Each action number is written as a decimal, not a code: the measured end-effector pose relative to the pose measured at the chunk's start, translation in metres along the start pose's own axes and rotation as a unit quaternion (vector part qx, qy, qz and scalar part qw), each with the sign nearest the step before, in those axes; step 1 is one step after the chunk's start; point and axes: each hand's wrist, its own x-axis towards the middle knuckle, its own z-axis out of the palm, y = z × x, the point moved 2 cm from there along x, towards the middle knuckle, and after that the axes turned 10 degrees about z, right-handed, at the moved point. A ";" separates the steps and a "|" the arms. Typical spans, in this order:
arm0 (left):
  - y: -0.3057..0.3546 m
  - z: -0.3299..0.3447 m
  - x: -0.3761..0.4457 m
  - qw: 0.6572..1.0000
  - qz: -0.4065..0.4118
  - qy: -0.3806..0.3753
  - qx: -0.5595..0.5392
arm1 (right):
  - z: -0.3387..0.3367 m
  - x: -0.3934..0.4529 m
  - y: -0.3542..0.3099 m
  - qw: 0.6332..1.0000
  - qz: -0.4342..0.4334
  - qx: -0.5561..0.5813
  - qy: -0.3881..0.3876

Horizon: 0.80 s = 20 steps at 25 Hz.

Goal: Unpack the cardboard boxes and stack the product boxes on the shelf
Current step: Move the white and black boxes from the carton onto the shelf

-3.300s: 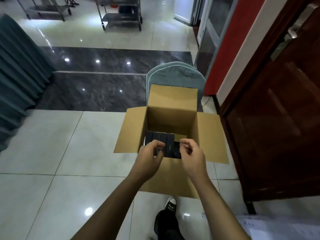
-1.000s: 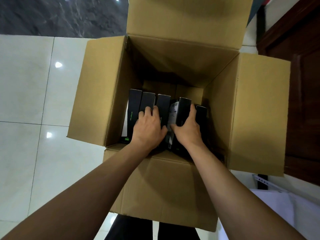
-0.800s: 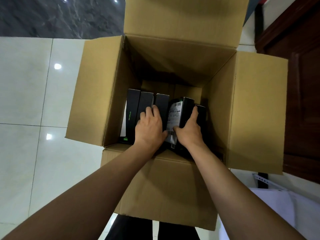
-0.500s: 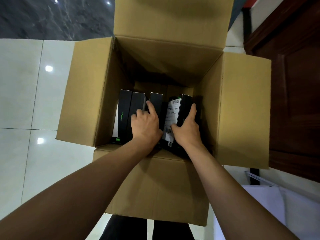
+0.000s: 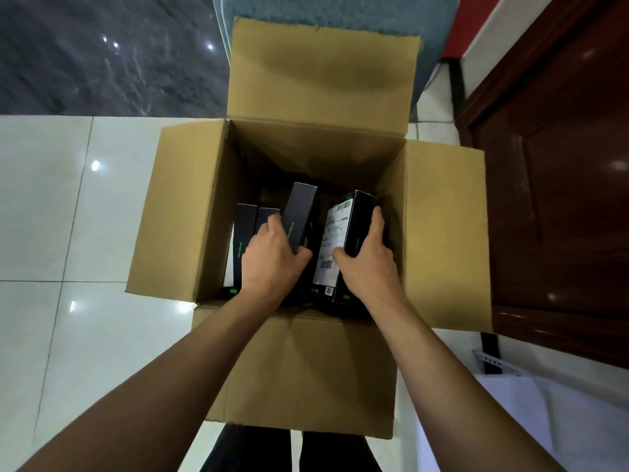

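An open brown cardboard box [image 5: 446, 233] stands on the floor below me, all flaps spread. Inside it, black product boxes stand on edge in a row. My left hand [image 5: 272, 264] grips one black product box [image 5: 301, 216] that sticks up above its neighbours. My right hand [image 5: 366, 264] grips another black product box [image 5: 354, 216], whose white label with barcodes faces left; it is also raised and tilted. Two more black boxes [image 5: 245, 226] stay low at the left side of the carton.
A dark wooden door [image 5: 561, 182] stands close on the right. A blue fabric chair back [image 5: 333, 11] is behind the carton. White sheets and a metal bracket [image 5: 490, 359] lie at lower right. White tiles lie to the left, dark marble floor beyond.
Both hands have each pulled a black box upward out of the row. The view has moved back a little from the carton.
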 end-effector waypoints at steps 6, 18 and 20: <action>0.017 -0.036 -0.034 0.995 -0.025 0.054 -0.080 | -0.032 -0.034 -0.013 0.999 -0.028 0.012 0.033; 0.060 -0.115 -0.064 0.987 0.052 0.092 -0.120 | -0.072 -0.119 -0.031 0.987 -0.018 0.033 0.158; 0.067 -0.127 -0.066 0.985 0.079 0.075 -0.131 | -0.077 -0.134 -0.033 0.982 -0.005 0.058 0.178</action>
